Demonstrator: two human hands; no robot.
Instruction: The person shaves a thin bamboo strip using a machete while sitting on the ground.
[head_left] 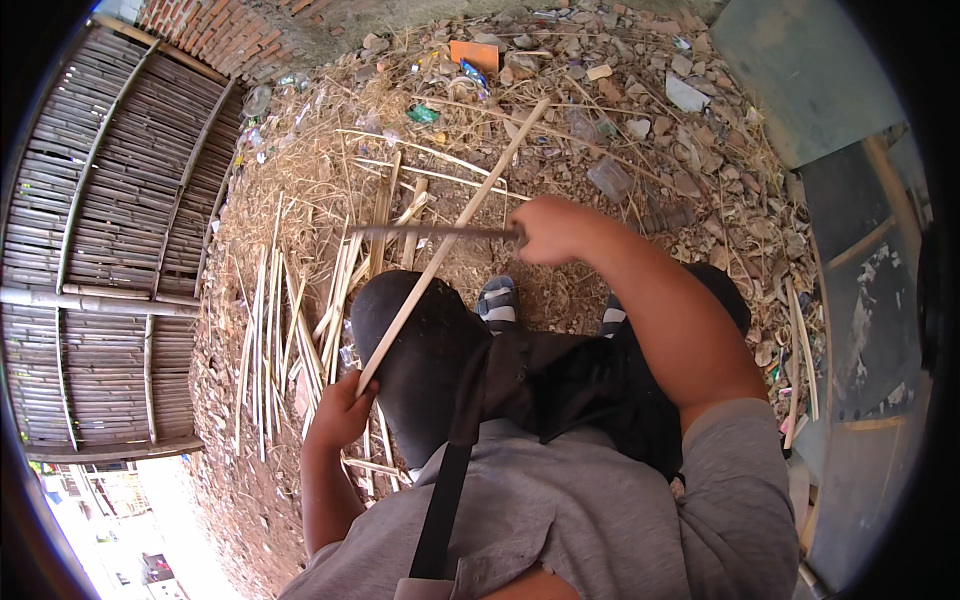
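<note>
My left hand (342, 408) is closed round the lower end of a long pale bamboo strip (425, 275). The strip slants up and away to the right, passing over my left knee (430, 330). In my right hand (552, 230) I grip the handle of a long, dark, thin-bladed knife (425, 231). Its blade points left and crosses the strip roughly at mid-length; whether it touches the strip I cannot tell. Several split bamboo strips (262, 340) lie on the ground to the left of my knee, and wider pieces (385, 215) lie beyond it.
A bamboo slat wall (110, 180) stands at the left, with a brick wall (215, 40) at the far left. Stones, dry grass and litter, including a clear plastic container (610, 180), cover the ground ahead. Dark and greenish panels (865, 270) line the right side.
</note>
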